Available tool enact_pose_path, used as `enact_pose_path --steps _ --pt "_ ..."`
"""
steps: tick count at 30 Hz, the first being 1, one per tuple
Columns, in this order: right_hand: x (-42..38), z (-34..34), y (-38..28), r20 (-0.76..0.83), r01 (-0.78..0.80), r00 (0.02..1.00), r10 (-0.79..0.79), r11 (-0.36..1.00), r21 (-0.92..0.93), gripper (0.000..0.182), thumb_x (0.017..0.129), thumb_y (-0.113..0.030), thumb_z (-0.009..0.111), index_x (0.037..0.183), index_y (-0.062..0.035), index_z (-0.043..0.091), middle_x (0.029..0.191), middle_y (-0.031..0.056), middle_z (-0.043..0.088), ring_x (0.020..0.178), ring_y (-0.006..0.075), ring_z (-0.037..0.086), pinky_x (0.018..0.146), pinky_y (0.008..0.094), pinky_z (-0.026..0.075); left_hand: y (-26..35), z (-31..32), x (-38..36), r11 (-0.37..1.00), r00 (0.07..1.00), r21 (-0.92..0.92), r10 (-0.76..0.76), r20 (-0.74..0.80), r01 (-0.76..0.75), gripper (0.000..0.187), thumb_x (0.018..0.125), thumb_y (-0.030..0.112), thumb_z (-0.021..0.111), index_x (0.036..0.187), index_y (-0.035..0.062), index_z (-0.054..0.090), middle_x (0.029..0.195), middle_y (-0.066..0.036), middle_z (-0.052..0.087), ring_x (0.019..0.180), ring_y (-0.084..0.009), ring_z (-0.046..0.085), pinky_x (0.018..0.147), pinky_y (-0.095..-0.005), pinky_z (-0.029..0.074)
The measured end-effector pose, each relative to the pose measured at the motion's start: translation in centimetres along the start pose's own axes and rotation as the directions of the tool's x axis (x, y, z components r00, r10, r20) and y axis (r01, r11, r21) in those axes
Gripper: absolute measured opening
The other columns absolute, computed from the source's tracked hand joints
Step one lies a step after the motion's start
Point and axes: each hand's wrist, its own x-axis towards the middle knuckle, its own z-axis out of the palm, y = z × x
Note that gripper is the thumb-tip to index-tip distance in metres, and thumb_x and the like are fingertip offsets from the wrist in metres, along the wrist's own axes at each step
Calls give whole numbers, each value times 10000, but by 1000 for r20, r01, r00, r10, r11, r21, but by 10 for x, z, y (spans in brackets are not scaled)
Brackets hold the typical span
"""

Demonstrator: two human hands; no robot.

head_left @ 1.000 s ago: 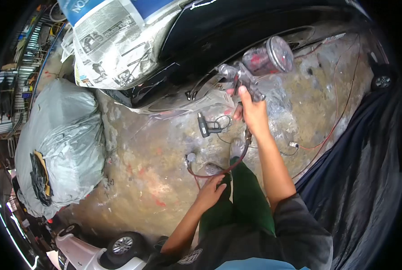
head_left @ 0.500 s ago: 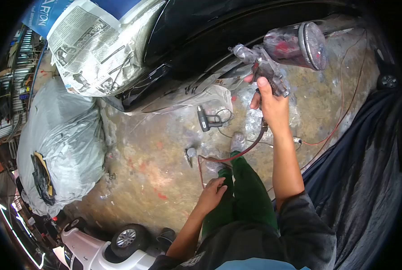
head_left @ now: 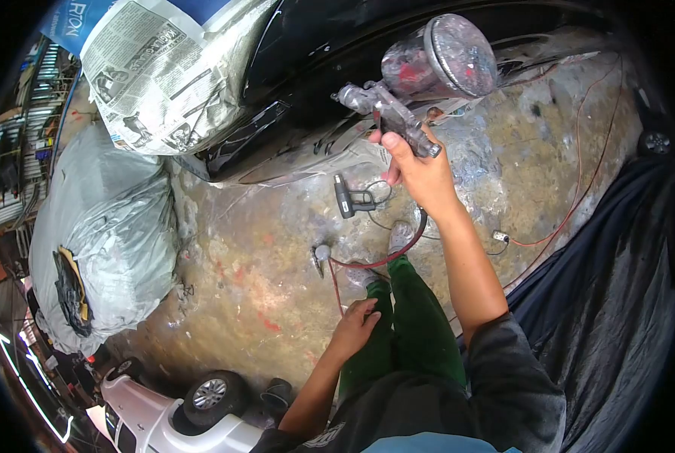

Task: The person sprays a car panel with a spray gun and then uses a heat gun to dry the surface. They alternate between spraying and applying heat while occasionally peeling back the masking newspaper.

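Observation:
My right hand [head_left: 422, 172] is wrapped round the handle of a paint-smeared spray gun [head_left: 395, 121], held in front of a glossy black car panel [head_left: 315, 45]. A round cup [head_left: 443, 60] with red and grey stains sits on the gun, whose nozzle points left. From the handle a dark red hose [head_left: 407, 248] curves down to the floor. My left hand [head_left: 356, 328] hangs over my green trouser leg, its fingers loosely bent and apart, holding nothing.
A heat gun [head_left: 346, 198] lies on the stained floor [head_left: 239, 249]. Newspaper masking [head_left: 156, 75] covers part of the car. Grey plastic sheeting [head_left: 118, 241] bulges at left, a white vehicle [head_left: 163, 423] stands lower left, and dark cloth [head_left: 602, 302] hangs at right. A cable connector [head_left: 500, 237] lies nearby.
My right hand has moved left and slightly up with the spray gun, and the cup looks larger. The hose has shifted left with it. My left hand has stayed in place.

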Motion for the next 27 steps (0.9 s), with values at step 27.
enact_pose_path --steps 27 --pt "-10 3 15 -180 135 977 -116 986 96 431 910 -286 725 1227 -25 595 931 48 708 605 68 581 519 232 488 11 -3 6 998 999 55 -12 38 10 355 941 183 641 1249 18 580 1188 -168 609 1065 -276 624 878 -358 519"
